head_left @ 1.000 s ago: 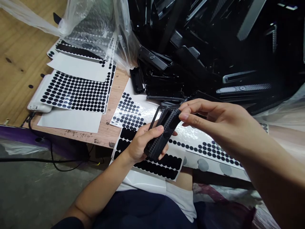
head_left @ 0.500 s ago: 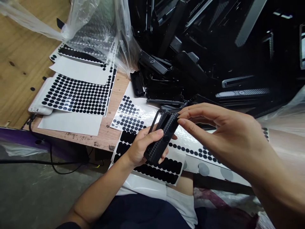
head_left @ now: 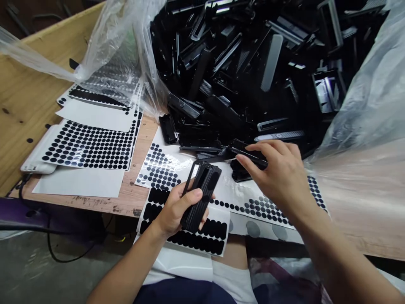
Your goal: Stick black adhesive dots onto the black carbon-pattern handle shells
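My left hand (head_left: 179, 204) is closed around a long black plastic part (head_left: 198, 207) with a carbon-fibre pattern, thumb on its upper face. Darker round spots show near the part's top end and middle. A thin black frame-like edge stands out along its left side. My right hand (head_left: 280, 175) is at the near edge of a heap of black plastic parts (head_left: 221, 114), thumb and forefinger apart. Behind those fingertips lies another black part (head_left: 248, 154); whether they touch it I cannot tell. Beneath the left hand is a sheet of black round stickers (head_left: 198, 240).
More sheets of black dot stickers (head_left: 88, 145) lie at the left, beside a white device (head_left: 39, 156) with a cable. Another dot sheet (head_left: 161, 166) spreads under the near parts. Clear plastic film (head_left: 363, 97) borders the heap. A wooden board (head_left: 19, 101) stands left.
My right hand has left the top end of the held part and moved toward the heap, its fingers parting. The left hand still grips the part. The view takes in more of the heap.
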A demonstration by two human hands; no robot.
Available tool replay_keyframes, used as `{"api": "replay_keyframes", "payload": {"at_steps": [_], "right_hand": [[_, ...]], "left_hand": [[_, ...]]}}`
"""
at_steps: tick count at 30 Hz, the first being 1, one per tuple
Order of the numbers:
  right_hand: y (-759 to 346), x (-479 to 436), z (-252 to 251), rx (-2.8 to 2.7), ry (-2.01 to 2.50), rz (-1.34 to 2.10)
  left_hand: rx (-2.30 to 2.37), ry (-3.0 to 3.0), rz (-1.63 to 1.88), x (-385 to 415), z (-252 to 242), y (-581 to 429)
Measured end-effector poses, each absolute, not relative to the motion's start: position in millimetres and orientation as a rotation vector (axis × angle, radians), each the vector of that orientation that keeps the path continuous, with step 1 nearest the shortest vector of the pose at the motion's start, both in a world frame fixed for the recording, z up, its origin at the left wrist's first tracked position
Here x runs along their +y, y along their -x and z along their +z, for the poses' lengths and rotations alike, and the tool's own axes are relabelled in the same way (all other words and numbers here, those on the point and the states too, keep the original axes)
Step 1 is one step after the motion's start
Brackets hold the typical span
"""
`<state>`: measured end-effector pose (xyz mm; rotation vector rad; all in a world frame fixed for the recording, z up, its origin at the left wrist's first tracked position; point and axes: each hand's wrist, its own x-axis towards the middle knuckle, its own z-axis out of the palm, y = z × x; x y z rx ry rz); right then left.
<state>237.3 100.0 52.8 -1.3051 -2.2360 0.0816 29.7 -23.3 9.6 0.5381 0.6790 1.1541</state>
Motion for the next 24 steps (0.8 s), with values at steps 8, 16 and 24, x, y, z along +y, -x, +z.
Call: {"api": "replay_keyframes", "payload": {"at_steps": [8, 16, 24], "right_hand": [[-254, 81, 81, -1.443, 1.407, 1.051], [-208, 28, 84, -1.330, 1.107, 1.935], [-216, 63, 114, -2.447, 0.912, 1.628]], "left_hand": [[0.660, -0.428, 1.339, -21, 9, -32], [0.745, -0.336, 1.374, -22, 10, -36], [0.722, -0.398, 1.345, -19, 10, -37]]}}
